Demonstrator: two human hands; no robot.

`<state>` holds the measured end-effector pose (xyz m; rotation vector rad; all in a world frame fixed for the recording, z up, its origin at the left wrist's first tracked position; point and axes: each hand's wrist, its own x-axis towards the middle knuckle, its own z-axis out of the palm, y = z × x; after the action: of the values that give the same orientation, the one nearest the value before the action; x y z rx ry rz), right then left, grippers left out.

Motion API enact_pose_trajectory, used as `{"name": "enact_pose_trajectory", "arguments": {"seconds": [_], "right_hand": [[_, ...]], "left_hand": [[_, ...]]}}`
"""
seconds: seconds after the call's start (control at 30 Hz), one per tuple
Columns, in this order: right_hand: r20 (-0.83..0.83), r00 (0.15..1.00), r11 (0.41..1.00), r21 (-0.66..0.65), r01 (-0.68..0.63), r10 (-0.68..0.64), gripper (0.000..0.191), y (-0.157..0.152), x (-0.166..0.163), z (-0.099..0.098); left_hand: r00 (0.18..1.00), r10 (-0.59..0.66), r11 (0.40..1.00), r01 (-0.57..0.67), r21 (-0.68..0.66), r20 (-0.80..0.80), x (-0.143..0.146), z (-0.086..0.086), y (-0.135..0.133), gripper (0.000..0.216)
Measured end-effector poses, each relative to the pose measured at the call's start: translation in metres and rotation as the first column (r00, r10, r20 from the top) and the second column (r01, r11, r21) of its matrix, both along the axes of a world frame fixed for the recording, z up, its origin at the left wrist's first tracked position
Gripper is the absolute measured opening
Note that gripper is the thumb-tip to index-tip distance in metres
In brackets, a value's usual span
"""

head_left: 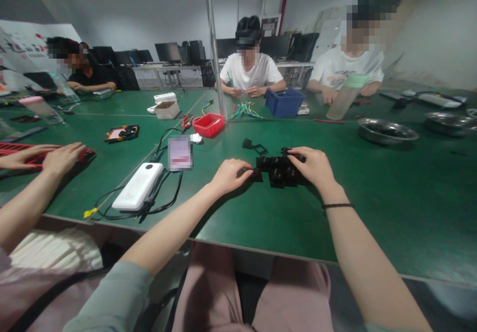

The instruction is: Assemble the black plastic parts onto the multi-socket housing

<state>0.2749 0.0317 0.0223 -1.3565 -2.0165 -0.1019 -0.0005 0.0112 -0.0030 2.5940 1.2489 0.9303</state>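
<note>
Small black plastic parts [282,174] lie grouped on the green table in front of me, several of them in rows close together. At the left end of the group, my left hand [231,175] is closed, thumb and fingers pinching a small black plastic part [257,175]. My right hand [313,167] reaches over the group's right side, its fingers closed on another black plastic part [286,151] at the top edge. Just behind the group lies a loose black piece with an open frame [261,149]. The exact kind of these parts is too small to tell.
Left of my hands lie a white power bank [138,187] with black cables and a purple card [180,153]. Farther back stand a red tray [208,124], a blue bin [285,102] and a metal bowl [387,131]. A neighbour's hands [63,158] rest on red strips.
</note>
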Motion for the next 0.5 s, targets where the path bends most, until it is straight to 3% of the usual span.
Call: {"name": "enact_pose_trajectory", "arguments": {"seconds": [0.5], "right_hand": [[0.001,1.0,1.0,0.004,-0.031,0.031,0.02,-0.0063,-0.0073,0.0005]], "left_hand": [[1.0,0.004,1.0,-0.004,0.004,0.001,-0.0007,-0.0027,0.0019,0.024]]}}
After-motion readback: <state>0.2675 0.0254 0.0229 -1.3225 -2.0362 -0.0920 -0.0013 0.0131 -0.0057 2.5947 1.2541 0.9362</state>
